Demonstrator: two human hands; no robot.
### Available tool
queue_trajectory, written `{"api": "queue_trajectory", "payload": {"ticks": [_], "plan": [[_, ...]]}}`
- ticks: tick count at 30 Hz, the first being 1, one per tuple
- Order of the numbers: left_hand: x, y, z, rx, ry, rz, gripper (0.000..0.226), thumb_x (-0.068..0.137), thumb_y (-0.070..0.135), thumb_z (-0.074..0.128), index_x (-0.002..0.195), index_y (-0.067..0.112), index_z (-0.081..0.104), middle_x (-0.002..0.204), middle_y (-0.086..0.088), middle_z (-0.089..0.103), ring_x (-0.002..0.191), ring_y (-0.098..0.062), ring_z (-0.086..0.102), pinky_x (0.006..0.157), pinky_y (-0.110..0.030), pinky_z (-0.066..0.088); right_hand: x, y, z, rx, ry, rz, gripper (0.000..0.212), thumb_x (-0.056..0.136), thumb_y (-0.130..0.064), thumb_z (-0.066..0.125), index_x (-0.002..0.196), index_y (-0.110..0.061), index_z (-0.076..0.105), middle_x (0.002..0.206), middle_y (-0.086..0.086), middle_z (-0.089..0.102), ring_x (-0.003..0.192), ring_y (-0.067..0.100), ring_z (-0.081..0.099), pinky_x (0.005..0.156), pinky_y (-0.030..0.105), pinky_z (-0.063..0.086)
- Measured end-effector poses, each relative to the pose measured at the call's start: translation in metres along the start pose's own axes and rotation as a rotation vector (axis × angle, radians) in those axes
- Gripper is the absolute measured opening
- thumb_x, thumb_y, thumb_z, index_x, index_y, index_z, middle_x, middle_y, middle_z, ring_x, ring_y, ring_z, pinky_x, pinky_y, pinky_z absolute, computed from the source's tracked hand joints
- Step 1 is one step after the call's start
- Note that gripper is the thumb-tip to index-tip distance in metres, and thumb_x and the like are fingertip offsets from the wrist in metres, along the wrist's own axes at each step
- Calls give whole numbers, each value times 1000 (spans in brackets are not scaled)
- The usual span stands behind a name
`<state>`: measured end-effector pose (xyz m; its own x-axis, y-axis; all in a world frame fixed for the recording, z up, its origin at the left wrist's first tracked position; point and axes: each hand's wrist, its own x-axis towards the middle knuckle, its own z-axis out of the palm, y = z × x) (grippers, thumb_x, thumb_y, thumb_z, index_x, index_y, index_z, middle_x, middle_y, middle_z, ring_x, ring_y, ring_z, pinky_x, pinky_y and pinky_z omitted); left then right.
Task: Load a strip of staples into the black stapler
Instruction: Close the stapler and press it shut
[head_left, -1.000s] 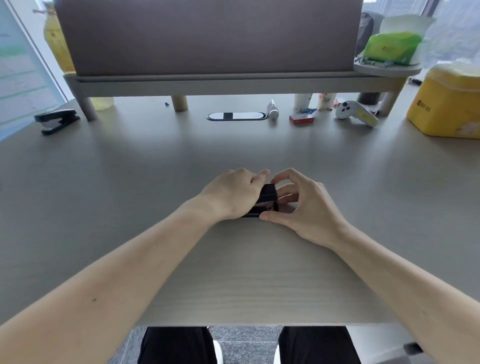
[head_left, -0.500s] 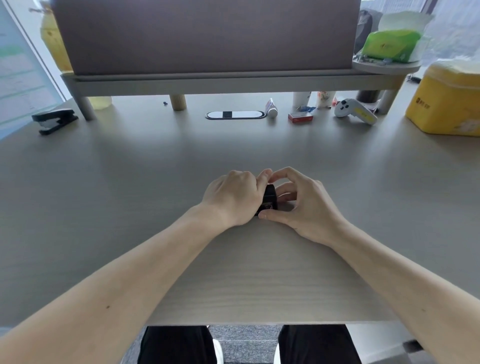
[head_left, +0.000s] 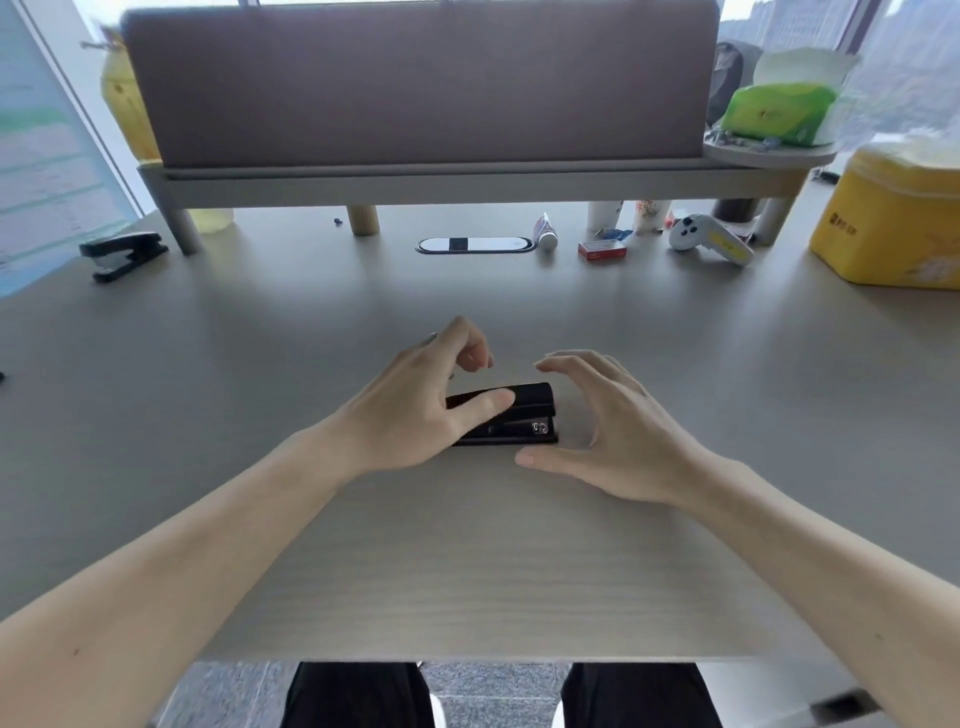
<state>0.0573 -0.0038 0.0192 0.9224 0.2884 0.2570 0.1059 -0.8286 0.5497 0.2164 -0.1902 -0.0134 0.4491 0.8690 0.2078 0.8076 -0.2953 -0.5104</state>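
The black stapler (head_left: 530, 402) lies flat on the grey table (head_left: 467, 561) with its top arm down, front end pointing right. My left hand (head_left: 415, 410) hovers over its left half with fingers spread and curled; the thumb reaches across the stapler's top and hides the rear part. My right hand (head_left: 618, 441) is open just right of the stapler's front end, fingers and thumb apart, not touching it. No loose staple strip shows in either hand.
A second black stapler (head_left: 122, 254) sits at the far left. A red staple box (head_left: 601, 250), a glue tube (head_left: 544, 234) and a white and yellow controller (head_left: 709, 240) lie along the back. A yellow container (head_left: 893, 218) stands at the right.
Both hands were clasped around the stapler; now they have opened and drawn apart, leaving the stapler lying shut on the table.
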Motion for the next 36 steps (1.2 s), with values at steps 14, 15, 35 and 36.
{"api": "queue_trajectory", "payload": {"ticks": [14, 15, 35, 36], "plan": [[15, -56, -24, 67, 217, -164, 36, 85, 27, 84, 96, 24, 50, 87, 4, 73, 76, -22, 72, 67, -19, 49, 24, 9, -2, -275, -270, 63, 126, 58, -107, 19, 165, -40, 17, 175, -14, 10, 162, 10, 1, 133, 37, 5], [23, -64, -26, 91, 257, -194, 35, 84, 26, 84, 95, 24, 50, 87, 2, 72, 76, -23, 70, 67, -20, 48, 32, 9, -1, -273, -273, 63, 125, 59, -106, 20, 165, -41, 17, 175, -14, 10, 162, 10, 1, 132, 36, 4], [177, -171, -9, 268, 462, -335, 31, 97, 23, 65, 116, 12, 43, 103, -11, 62, 84, -33, 54, 73, -37, 41, 117, 32, 17, -318, -260, -15, 123, 57, -109, 7, 164, -49, 8, 174, -24, 2, 160, -1, -9, 132, 36, -4], [178, -173, -8, 268, 464, -332, 30, 97, 23, 65, 116, 12, 43, 102, -9, 60, 84, -33, 54, 73, -37, 41, 117, 32, 17, -320, -267, -15, 123, 57, -109, 7, 164, -49, 7, 174, -24, 1, 160, -2, -10, 132, 35, -5]]}}
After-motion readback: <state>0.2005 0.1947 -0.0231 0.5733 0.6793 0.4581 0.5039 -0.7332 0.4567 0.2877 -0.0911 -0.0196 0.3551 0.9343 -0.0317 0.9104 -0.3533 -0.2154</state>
